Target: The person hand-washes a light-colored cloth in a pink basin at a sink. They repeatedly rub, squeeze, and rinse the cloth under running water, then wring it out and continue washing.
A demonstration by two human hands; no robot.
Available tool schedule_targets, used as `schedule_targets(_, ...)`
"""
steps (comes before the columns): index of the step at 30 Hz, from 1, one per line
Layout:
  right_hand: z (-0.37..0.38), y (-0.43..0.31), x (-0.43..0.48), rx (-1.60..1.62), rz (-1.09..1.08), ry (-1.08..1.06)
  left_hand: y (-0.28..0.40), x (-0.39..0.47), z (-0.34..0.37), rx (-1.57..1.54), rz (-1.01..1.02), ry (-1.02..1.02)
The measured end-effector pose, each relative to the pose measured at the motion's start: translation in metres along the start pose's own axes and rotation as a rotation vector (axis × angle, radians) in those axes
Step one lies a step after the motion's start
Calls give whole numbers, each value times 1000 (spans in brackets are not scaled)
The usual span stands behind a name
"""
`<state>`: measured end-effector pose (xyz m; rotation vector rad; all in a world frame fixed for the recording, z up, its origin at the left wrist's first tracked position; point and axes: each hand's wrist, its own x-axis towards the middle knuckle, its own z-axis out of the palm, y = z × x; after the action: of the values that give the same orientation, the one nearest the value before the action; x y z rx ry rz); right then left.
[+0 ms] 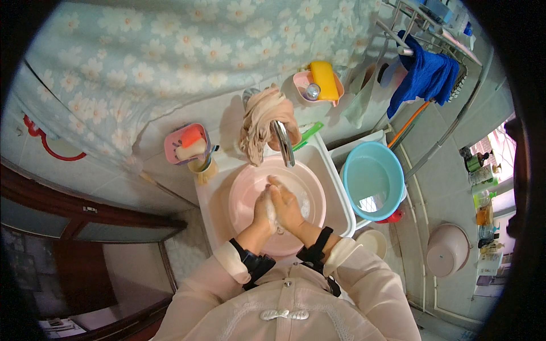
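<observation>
My left hand (262, 208) and my right hand (288, 205) are pressed together above a round pink plastic basin (239, 187). White lather or something wet and white (270, 209) shows between the palms; whether a small item is held there is hidden. Shallow water with some suds (304, 206) lies in the basin, which sits inside a white washbasin (341, 204). Just beyond my fingers is a chrome faucet (282, 143). A beige cloth (268, 115) is draped over it.
Left of the faucet are a pink soap dish (174, 149) and a cup (204, 170) with brushes. Behind stands another dish (300, 79) with a yellow soap bar (324, 81). A green brush (313, 131) rests on the rim. At right is a blue bucket (347, 179) of water.
</observation>
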<state>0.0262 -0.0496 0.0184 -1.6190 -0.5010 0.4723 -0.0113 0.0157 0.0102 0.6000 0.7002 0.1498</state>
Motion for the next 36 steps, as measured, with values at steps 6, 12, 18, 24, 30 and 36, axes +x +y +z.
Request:
schedule_targets(6,5,-5,-8,532,365,-42,-2,10,-3,262,261,84)
schedule_targets(12,4,-3,4,529,306,52,-9,28,-10,262,289,178)
schedule_targets(18,-22,-10,34,854,468,57,-14,23,-25,313,-27,61)
schedule_targets(24,-20,-18,27,952,400,5,-8,13,-23,277,-314,131)
schedule_targets(30,-30,-4,28,434,382,129,-15,15,-33,-121,-380,-329)
schedule_targets(36,-15,-1,-9,-682,-555,207,-8,27,-22,-327,-137,-301)
